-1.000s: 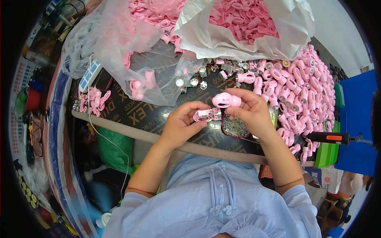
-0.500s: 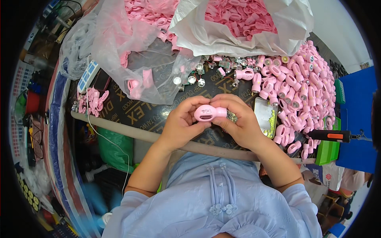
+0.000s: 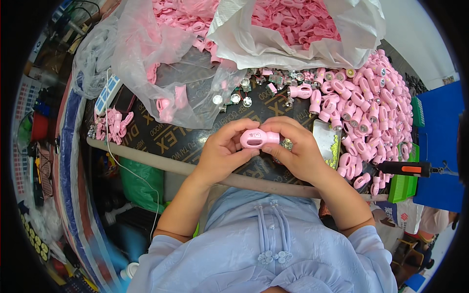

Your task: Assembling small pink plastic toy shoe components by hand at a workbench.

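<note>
Between both hands, above the near part of the table, is a small pink plastic flashlight (image 3: 255,139) with a dark slot in its rounded body. My left hand (image 3: 223,150) pinches the wide end, thumb below and fingers above. The narrow end sits in my right hand (image 3: 299,148), with its thumb underneath and fingers over the top. My fingers hide parts of both ends. Beyond my right hand lies a metal tray (image 3: 320,134) with small yellow-green pieces. A large heap of similar pink flashlights (image 3: 373,107) rises to the right.
A white sack (image 3: 234,46) and a clear plastic bag (image 3: 139,73), both with pink parts, stand at the back. Small circuit boards (image 3: 246,84) lie in the middle. At right are a black-and-orange tool (image 3: 405,168) and a green basket (image 3: 403,188). A white cable (image 3: 132,173) hangs at left.
The flashlight has rolled slightly in my fingers, so its slot shows wider and its printed mark sits nearer the top edge. Both hands keep their hold with only small shifts.
</note>
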Demonstrator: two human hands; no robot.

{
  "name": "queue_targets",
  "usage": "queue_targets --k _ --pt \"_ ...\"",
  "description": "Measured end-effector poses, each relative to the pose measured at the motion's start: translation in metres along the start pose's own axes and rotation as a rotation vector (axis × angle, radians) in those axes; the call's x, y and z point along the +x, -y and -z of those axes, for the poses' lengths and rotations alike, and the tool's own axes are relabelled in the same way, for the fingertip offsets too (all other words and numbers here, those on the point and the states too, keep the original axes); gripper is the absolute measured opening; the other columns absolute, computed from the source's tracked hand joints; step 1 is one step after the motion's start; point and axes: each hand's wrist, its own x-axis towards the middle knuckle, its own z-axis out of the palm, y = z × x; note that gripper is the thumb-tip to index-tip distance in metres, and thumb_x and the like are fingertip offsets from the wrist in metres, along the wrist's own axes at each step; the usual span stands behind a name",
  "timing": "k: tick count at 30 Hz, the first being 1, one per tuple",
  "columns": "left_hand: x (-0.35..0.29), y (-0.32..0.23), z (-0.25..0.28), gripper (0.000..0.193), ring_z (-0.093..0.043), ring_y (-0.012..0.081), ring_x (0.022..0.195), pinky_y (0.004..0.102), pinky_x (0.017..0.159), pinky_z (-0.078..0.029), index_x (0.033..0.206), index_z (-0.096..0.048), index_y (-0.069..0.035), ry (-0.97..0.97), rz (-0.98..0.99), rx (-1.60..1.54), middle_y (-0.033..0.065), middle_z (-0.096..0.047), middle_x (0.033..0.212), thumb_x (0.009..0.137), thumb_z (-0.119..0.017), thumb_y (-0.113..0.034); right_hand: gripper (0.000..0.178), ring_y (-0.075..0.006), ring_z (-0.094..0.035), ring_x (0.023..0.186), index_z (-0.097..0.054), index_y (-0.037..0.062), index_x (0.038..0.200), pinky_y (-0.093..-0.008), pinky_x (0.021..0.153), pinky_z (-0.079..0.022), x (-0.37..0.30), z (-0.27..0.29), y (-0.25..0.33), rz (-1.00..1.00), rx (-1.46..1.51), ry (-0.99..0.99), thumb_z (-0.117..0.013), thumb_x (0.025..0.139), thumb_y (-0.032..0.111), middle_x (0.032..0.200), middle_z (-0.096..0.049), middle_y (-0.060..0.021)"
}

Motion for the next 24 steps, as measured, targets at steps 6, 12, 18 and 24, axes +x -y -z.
queue_targets --k 6,12,18,24 --pt "-0.001 0.006 0.003 0.055 -0.06 0.0166 0.117 0.0295 0.099 -0.051 0.136 -0.053 -0.001 0.002 -0.019 -0.039 0.0099 -0.058 0.132 0.085 -0.067 0.014 0.036 -0.0209 -0.066 0.089 -0.068 0.0021 0.115 -0.0294 0.071 -0.054 -0.001 0.003 0.003 -0.078 0.035 0.018 -0.077 0.081 0.0 0.11 -0.066 -0.0127" --pt "0.002 0.003 0.007 0.054 -0.06 0.0172 0.117 0.0296 0.094 -0.054 0.139 -0.052 -0.002 0.018 0.037 -0.151 0.0107 -0.057 0.136 0.089 -0.066 0.01 0.053 -0.0114 -0.062 0.09 -0.066 0.0081 0.13 -0.0259 0.071 -0.053 -0.009 0.0 -0.009 -0.233 0.406 0.021 -0.076 0.081 -0.006 0.117 -0.063 -0.0082" --pt "0.003 -0.006 0.0 0.051 -0.062 0.0169 0.113 0.0296 0.088 -0.057 0.14 -0.052 -0.002 -0.041 0.028 -0.059 0.0106 -0.058 0.134 0.092 -0.065 0.005 0.057 -0.0181 -0.058 0.118 -0.06 0.0031 0.135 -0.0286 0.095 -0.055 -0.008 0.003 -0.003 -0.261 0.425 0.069 -0.073 0.082 -0.01 0.133 -0.051 -0.0099" --pt "0.004 -0.012 -0.002 0.049 -0.062 0.0164 0.111 0.0293 0.088 -0.057 0.14 -0.054 -0.001 -0.059 0.037 -0.009 0.0097 -0.057 0.13 0.092 -0.066 0.004 0.053 -0.0128 -0.063 0.091 -0.068 0.0079 0.127 -0.0257 0.072 -0.056 -0.008 0.002 -0.001 -0.103 0.245 -0.026 -0.08 0.077 -0.004 0.123 -0.061 -0.0123"
